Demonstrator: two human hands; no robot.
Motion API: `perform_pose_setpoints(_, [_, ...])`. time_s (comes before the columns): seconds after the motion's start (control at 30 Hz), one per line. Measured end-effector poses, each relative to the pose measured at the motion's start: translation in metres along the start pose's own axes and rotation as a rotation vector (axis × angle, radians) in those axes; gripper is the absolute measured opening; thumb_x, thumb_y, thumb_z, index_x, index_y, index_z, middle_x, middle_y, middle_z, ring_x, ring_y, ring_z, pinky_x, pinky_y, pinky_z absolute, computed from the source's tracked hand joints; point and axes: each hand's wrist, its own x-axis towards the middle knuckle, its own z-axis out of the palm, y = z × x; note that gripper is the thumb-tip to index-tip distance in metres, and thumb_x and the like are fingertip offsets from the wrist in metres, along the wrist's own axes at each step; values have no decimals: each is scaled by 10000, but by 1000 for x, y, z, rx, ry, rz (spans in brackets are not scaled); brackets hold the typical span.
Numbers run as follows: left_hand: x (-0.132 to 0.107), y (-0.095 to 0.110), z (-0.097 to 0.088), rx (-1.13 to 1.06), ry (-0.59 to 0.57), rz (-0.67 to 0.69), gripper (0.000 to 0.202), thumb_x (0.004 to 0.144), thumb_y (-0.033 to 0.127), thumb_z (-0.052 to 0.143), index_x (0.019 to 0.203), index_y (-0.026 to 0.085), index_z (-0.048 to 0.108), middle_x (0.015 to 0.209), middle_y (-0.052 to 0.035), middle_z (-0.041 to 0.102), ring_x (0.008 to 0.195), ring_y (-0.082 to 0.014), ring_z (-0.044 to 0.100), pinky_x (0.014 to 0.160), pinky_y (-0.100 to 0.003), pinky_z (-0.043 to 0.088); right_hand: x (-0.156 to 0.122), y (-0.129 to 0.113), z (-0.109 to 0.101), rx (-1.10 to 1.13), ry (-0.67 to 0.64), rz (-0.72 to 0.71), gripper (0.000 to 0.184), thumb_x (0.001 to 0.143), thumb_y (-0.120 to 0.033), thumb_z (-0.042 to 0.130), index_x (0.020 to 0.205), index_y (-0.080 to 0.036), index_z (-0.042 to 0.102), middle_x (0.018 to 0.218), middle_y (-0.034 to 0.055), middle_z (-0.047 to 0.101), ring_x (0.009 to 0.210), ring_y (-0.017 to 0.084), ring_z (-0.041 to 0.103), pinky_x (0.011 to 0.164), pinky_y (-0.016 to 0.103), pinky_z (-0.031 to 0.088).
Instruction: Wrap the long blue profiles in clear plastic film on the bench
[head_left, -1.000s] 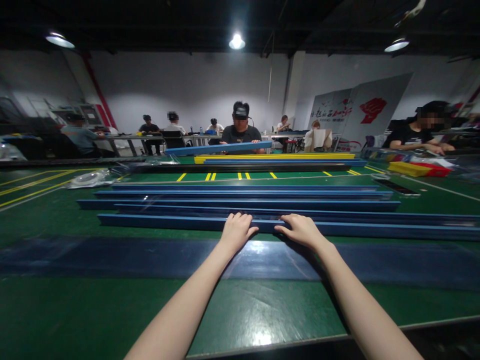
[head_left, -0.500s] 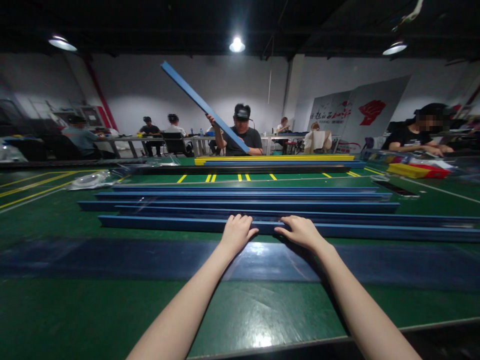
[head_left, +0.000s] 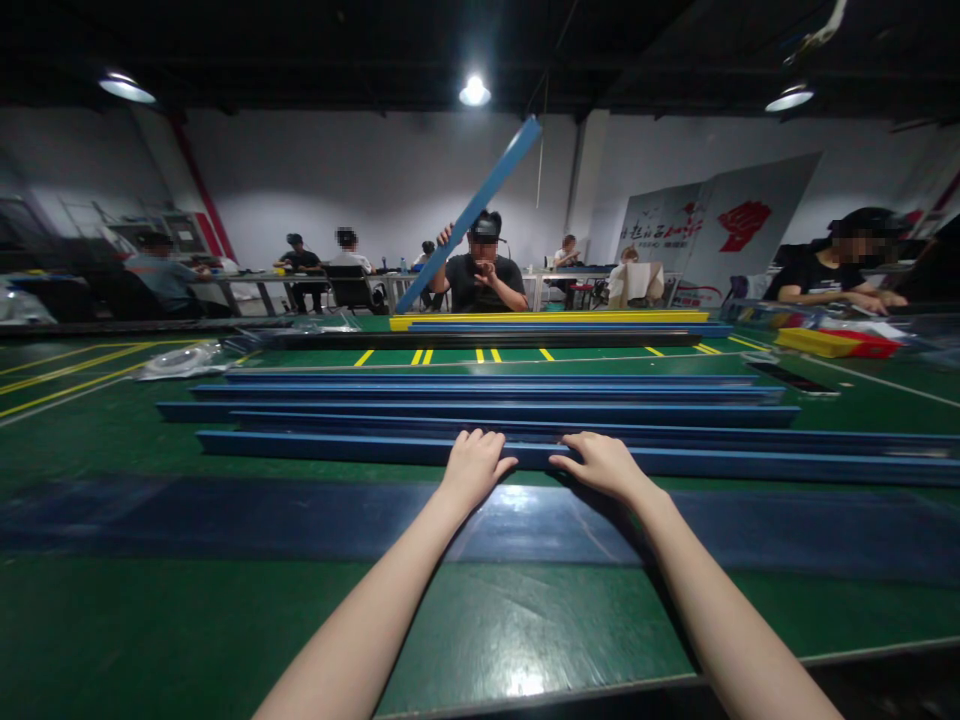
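Note:
My left hand (head_left: pixel 475 465) and my right hand (head_left: pixel 596 462) lie a short way apart on a long blue channel strip (head_left: pixel 337 447). On each hand the fingers curl over the strip's near wall, with the thumb on the side facing me; the fingertips are hidden behind the wall. The strip lies crosswise on the green table (head_left: pixel 487 620), its trough facing up. Nearer to me, under my forearms, a long clear plastic sleeve (head_left: pixel 247 515) lies flat.
Several more blue channels (head_left: pixel 480 411) lie behind. Farther off are a yellow strip (head_left: pixel 540 318), a phone (head_left: pixel 799 378), a clear plastic bundle (head_left: pixel 180 358), and yellow and red trays (head_left: pixel 817 342). A person (head_left: pixel 487 270) opposite holds up a blue strip (head_left: pixel 480 205). Others sit around.
The person opposite has swung the raised blue strip from leaning left to leaning right, and has brought the other hand up near the face. My hands stay where they were.

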Motion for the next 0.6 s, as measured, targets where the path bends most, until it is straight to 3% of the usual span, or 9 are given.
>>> perform_pose_setpoints(0.6, [0, 1, -2, 8, -17, -5, 274, 830, 422, 480, 912, 169, 545, 915, -55, 645, 873, -212, 534, 730, -322, 338, 0, 0, 1, -11, 1, 7, 394, 839, -480, 391, 1015, -209, 617, 1007, 84, 653, 919, 227, 595, 674, 264, 399])
